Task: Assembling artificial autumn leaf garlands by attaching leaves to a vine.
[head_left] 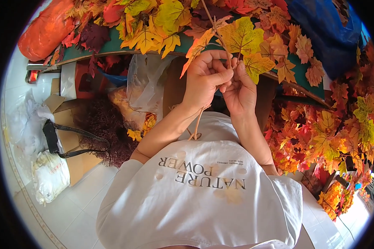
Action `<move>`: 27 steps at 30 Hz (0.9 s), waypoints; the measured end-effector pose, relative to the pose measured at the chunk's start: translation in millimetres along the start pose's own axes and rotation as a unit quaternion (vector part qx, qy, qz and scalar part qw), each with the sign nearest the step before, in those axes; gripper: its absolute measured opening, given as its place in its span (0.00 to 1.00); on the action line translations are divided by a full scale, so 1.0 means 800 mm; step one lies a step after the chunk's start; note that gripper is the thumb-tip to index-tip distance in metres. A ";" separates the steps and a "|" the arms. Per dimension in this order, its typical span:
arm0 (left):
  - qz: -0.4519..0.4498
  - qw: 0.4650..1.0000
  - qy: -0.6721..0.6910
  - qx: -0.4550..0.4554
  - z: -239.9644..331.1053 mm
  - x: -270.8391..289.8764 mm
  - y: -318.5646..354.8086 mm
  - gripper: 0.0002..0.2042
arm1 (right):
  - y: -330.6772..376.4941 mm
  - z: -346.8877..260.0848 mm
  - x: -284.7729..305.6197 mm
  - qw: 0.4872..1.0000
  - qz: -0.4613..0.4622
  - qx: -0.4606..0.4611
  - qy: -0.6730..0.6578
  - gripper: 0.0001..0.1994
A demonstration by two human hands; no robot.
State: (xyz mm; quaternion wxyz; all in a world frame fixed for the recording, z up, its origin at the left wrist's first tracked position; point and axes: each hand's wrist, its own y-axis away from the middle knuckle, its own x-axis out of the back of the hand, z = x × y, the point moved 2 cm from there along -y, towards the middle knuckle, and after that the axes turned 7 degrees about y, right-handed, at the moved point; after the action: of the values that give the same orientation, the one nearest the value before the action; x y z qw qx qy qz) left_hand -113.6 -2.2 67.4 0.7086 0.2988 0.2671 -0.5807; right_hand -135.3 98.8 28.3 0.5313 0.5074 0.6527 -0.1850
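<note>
1. I'm holding a thin brown stem (220,36) up in front of me, just over the near edge of the green tabletop (115,45); a yellow maple-shaped leaf (242,36) is spreading beside it.
2. My left hand (203,79) is curling its fingers, thumb and forefinger pinching the stem.
3. My right hand (242,89) is bunching its fingertips just beside; I can't tell whether they're pinching anything.
4. I'm judging the stem light and springy, not slippery, and the leaves soft, probably fabric and easily tugged loose. The bare stem is offering the better hold, close to a joint, rather than a leaf blade.
5. My knuckles are hiding the exact joint, and the upper frame is cutting off the stem's top.
6. A tan strand (198,121) is hanging by my left wrist; whether it's belonging to the stem, I can't make out.
</note>
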 end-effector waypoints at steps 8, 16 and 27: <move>-0.009 1.000 -0.011 0.002 -0.007 0.001 -0.001 0.12 | 0.004 -0.005 -0.006 1.000 0.010 0.002 0.014 0.08; 0.001 1.000 -0.024 0.010 -0.008 -0.002 -0.002 0.11 | 0.004 -0.003 0.001 1.000 0.002 0.019 0.018 0.09; 0.000 1.000 -0.021 0.013 -0.012 -0.002 -0.005 0.11 | 0.003 -0.004 0.002 1.000 0.013 0.015 0.000 0.09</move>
State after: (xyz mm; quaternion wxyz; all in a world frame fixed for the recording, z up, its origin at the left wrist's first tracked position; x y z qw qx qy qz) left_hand -118.0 5.1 61.5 0.7100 0.2957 0.2444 -0.5906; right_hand -135.2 103.3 28.7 0.5261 0.5236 0.6433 -0.1874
